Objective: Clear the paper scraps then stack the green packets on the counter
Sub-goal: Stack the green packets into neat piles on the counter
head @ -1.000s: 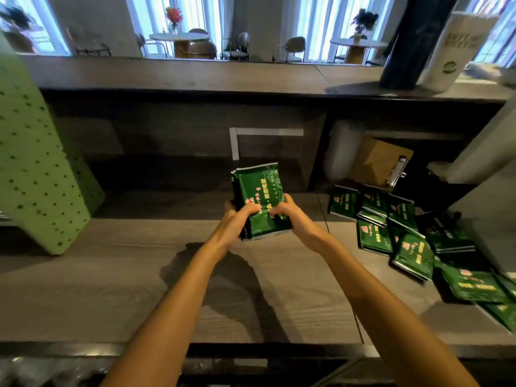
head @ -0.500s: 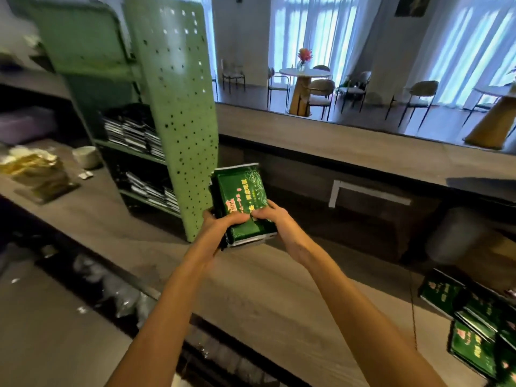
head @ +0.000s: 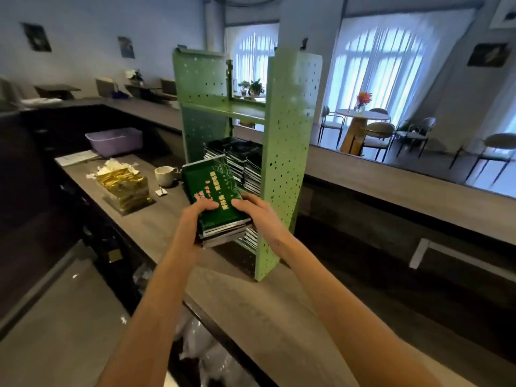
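We've got one stack of green packets (head: 215, 196) in the air. It's several thick, but the edges are too blurry for a real count. Two grips are on it, both at its near end. The left grip (head: 195, 216) clamps the near-left corner and the right grip (head: 257, 216) clamps the near-right corner. Each thumb presses on the printed top face, and the other fingers curl under where we can't see them. The stack tilts with its far end up and sticks out away from us past both grips.

It's held off the tabletop (head: 251, 303), right in front of the open side of one green perforated shelf unit (head: 287, 163) that stands on that tabletop. Inside the unit there are more packets (head: 240, 160) in dark piles, and we can't tell how many.

Further left on the tabletop there's one cup (head: 165, 175) with one small scrap (head: 161, 192) just beside it. Past that is one pile of gold packets (head: 124, 188), with crumpled white paper scraps (head: 114, 166) touching its far side. One sheet of paper (head: 76, 157) and one purple tub (head: 116, 141) sit at the far end.
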The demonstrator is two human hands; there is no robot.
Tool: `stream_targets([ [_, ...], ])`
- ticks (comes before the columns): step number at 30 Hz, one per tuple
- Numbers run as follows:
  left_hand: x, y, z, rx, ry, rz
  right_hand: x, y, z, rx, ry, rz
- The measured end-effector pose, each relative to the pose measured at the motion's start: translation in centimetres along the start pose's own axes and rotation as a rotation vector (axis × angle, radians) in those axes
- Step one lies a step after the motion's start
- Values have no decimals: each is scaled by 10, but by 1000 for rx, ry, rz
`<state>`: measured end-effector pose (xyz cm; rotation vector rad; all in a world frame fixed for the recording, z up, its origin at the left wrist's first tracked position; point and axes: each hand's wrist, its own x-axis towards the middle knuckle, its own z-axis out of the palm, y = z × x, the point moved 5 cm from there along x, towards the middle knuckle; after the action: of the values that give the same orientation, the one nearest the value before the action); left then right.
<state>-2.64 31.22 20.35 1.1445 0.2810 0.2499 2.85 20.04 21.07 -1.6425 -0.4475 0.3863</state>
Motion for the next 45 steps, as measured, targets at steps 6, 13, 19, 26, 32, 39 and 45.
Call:
stream_targets([
  [6,82,73,-19,-11,-125,71,67,-50,9,-55,409,-426],
  [13,142,161,10,28,-369,132,85,-114,-16,-333,1146,-854],
  [19,171,185,57,107,-550,36,96,-126,-39,-346,1248,-842],
  [26,212,194,100,269,-655,-98,116,-128,-53,-418,1116,-802],
  [32,231,180,120,511,-732,-225,127,-127,-62,-426,1044,-788],
  [39,235,177,133,641,-796,-211,130,-119,-69,-436,1036,-776],
  [45,231,176,135,640,-736,-132,129,-120,-67,-387,1019,-760],
])
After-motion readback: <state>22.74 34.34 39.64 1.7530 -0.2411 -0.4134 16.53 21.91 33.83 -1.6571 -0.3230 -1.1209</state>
